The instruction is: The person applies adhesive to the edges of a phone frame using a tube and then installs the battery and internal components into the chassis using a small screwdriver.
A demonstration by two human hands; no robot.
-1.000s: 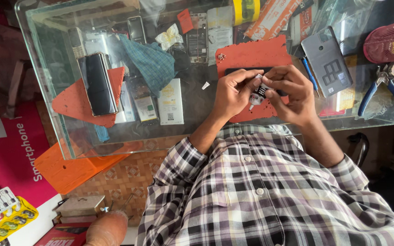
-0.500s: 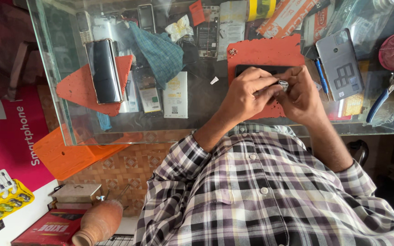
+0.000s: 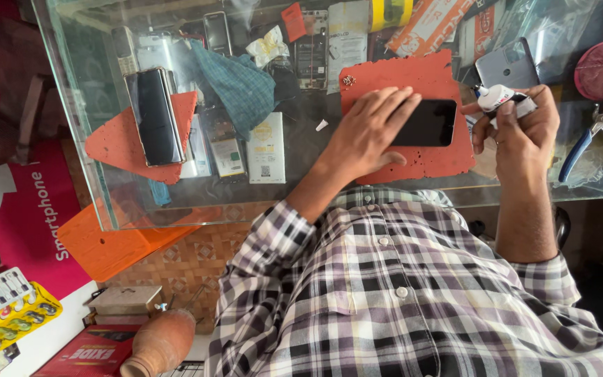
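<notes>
On the glass table (image 3: pixel 176 202), left hand (image 3: pixel 368 136) flat on dark phone (image 3: pixel 423 123), right hand (image 3: pixel 518 129) clamped around small tube (image 3: pixel 500 98).

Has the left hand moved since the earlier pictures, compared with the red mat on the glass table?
Yes. The left hand has parted from the right hand and now lies flat on the black phone on the red mat.
</notes>
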